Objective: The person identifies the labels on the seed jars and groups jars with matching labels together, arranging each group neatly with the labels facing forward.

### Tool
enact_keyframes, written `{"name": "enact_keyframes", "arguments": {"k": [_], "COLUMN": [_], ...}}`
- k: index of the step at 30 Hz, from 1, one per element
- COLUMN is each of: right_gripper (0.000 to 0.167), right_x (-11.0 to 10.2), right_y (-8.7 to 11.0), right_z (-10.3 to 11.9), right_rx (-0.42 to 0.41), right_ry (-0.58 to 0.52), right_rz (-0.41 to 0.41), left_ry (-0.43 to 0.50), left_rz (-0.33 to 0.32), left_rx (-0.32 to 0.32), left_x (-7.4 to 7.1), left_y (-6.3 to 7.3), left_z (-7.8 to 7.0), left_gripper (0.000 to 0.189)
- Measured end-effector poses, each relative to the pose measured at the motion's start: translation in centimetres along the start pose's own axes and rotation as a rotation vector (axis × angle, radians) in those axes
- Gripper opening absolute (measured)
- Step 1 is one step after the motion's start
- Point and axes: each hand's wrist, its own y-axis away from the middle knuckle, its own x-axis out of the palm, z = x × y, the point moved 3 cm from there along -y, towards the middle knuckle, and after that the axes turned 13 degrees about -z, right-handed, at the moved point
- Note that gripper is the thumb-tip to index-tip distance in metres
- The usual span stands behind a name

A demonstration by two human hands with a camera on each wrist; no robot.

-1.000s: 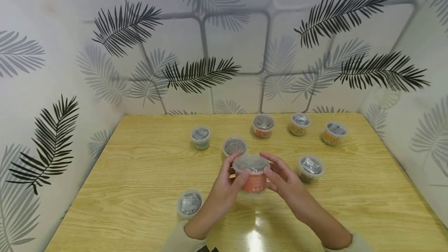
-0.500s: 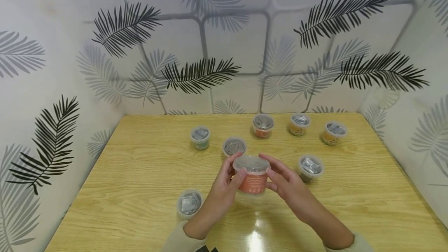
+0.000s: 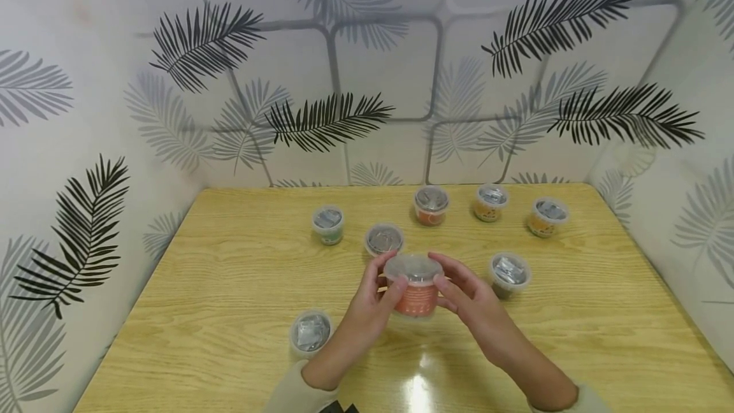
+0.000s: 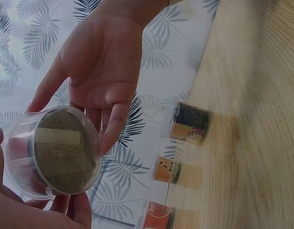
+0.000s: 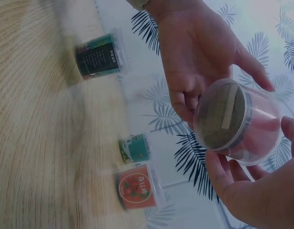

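A small clear-lidded plastic tub (image 3: 417,298) with a red label is held above the wooden table between both hands. My left hand (image 3: 366,303) grips its left side, thumb at the front below the lid rim. From the other side my right hand (image 3: 480,310) holds it with its thumb and fingers. The tub stays upright. Through its clear base, the left wrist view shows dark brown, soil-like contents and a pale strip in the tub (image 4: 63,157). The right wrist view shows the same base of the tub (image 5: 223,114). Some fingers are hidden behind it.
Several similar lidded tubs stand on the table (image 3: 229,285): a green one (image 3: 329,227), a red one (image 3: 431,206), two orange ones, a dark one (image 3: 509,276) right of my hands, one (image 3: 384,239) just behind, and one (image 3: 310,333) beside my left forearm. Patterned walls (image 3: 390,69) enclose the table.
Almost nothing differs. Both hands keep holding the tub in about the same place, with only tiny shifts. The other tubs stay where they were.
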Motion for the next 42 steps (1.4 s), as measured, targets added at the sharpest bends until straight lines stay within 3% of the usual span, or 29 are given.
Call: {"name": "enact_keyframes", "arguments": {"k": [10,26,36,42], "right_gripper": [0.047,0.047,0.047,0.048], "right_x": [0.22,0.32,0.16,0.16], "right_y": [0.08,0.25,0.31,0.27], "right_z": [-0.26,-0.16,-0.20,-0.11], "right_rx": [0.006,-0.052,-0.055,-0.038], "right_ry": [0.029,0.020,0.005,0.008], "right_rz": [-0.016,0.049,-0.029,-0.048], "left_ry": [0.042,0.083,0.032,0.001], "left_rz": [0.012,0.000,-0.034,0.005], "left_rx": [-0.007,0.013,0.010,0.026], "left_x": [0.00,-0.06,-0.13,-0.01], "left_y": [0.20,0.25,0.02,0.08], "left_z": [0.19,0.35,0.41,0.42], "left_gripper": [0.052,0.047,0.043,0.049]}}
